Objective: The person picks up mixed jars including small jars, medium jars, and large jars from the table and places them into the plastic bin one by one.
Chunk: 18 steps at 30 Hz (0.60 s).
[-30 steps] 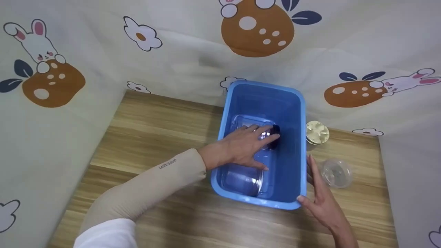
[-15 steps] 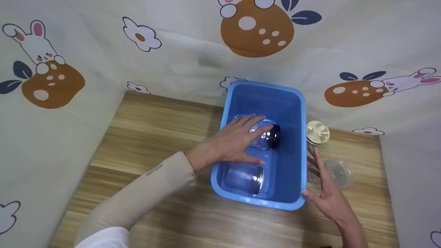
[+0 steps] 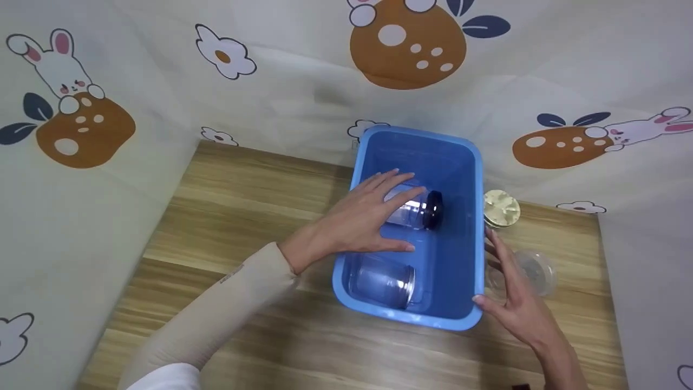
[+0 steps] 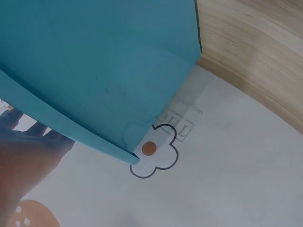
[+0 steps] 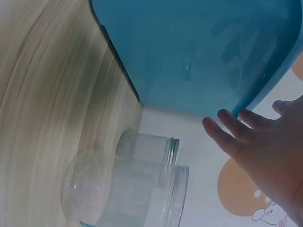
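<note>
A deep blue plastic bin [image 3: 457, 260] stands on the wooden table. My left hand [image 3: 360, 219] hovers over its left side with spread fingers, holding nothing. Below those fingers, a clear jar with a dark lid [image 3: 434, 210] lies on its side in the bin, partly covered by the hand. Another clear jar [image 3: 381, 281] lies at the bin's near end. Fingers extended, my right hand [image 3: 520, 309] is at the bin's right side, its thumb at the rim. In the right wrist view, its fingertips [image 5: 210, 125] are close to the bin's outer wall; contact cannot be told.
Right of the bin stand a jar with a pale gold lid [image 3: 501, 208] and a clear open jar [image 3: 541, 271]. Printed cloth walls [image 3: 292, 97] enclose the back and sides. A small dark object [image 3: 521, 387] shows at the bottom edge.
My left hand has lifted and drawn back up and left from the dark-lidded jar, exposing more of it. My right hand has shifted slightly right and forward along the bin's side.
</note>
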Each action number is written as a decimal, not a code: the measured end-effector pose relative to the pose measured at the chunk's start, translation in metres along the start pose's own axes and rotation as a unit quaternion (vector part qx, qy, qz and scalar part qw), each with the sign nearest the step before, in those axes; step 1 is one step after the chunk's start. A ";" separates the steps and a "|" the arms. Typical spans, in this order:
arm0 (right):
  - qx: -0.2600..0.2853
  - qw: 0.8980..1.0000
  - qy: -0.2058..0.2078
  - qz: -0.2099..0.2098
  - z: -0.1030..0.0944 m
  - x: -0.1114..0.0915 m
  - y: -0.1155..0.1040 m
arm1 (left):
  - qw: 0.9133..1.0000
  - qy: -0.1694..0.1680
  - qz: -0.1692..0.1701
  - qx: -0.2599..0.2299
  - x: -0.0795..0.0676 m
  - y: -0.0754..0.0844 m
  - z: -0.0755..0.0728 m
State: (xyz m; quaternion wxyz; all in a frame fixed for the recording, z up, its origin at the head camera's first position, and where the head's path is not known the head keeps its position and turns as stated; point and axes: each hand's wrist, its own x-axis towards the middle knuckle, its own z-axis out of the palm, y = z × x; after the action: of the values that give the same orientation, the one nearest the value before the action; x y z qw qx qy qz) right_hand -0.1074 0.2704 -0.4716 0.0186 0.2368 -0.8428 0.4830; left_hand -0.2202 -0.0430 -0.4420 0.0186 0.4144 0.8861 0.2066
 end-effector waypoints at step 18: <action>-0.118 0.990 0.025 0.068 -0.039 -0.021 0.037 | 0.998 0.063 -0.026 0.003 -0.020 -0.014 0.005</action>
State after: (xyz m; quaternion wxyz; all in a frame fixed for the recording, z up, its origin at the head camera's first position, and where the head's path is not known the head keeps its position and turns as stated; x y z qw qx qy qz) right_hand -0.1124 0.3259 -0.4863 0.0345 0.1631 -0.9071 0.3864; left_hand -0.2158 -0.0643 -0.4545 -0.0328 0.3774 0.8967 0.2290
